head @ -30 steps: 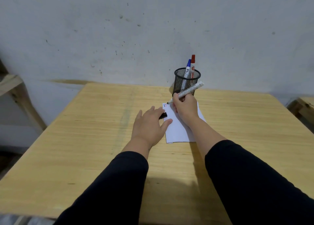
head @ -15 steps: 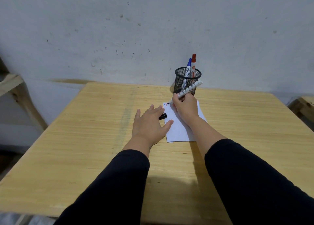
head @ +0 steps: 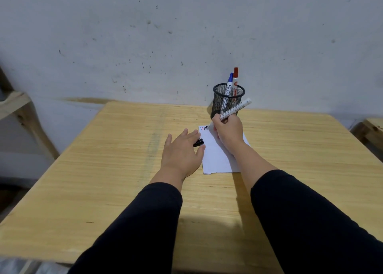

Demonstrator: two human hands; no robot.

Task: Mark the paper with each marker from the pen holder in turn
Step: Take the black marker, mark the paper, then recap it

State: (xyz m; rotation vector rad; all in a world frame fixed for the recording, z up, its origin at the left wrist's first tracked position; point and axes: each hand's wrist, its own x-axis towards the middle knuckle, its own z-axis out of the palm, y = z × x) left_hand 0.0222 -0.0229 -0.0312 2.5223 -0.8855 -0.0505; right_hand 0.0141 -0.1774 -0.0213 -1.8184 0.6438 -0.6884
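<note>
A white sheet of paper point(head: 215, 157) lies on the wooden table point(head: 124, 170), with short red and blue marks near its far left corner. My right hand point(head: 228, 131) grips an uncapped white marker point(head: 236, 109), whose black tip touches the paper beside those marks. My left hand point(head: 181, 152) rests flat at the paper's left edge, a black cap point(head: 198, 142) held between its thumb and fingers. Behind the paper stands a black mesh pen holder point(head: 228, 101) containing a blue-capped marker point(head: 229, 84) and a red-capped marker point(head: 235, 81).
The table stands against a grey, speckled wall point(head: 186, 35). Wooden furniture pieces show at the left edge point(head: 14, 106) and the right edge point(head: 371, 130). My dark sleeves fill the foreground.
The marker tip has shifted slightly left along the paper's far edge, near the coloured marks. My left hand has stayed in place with the cap.
</note>
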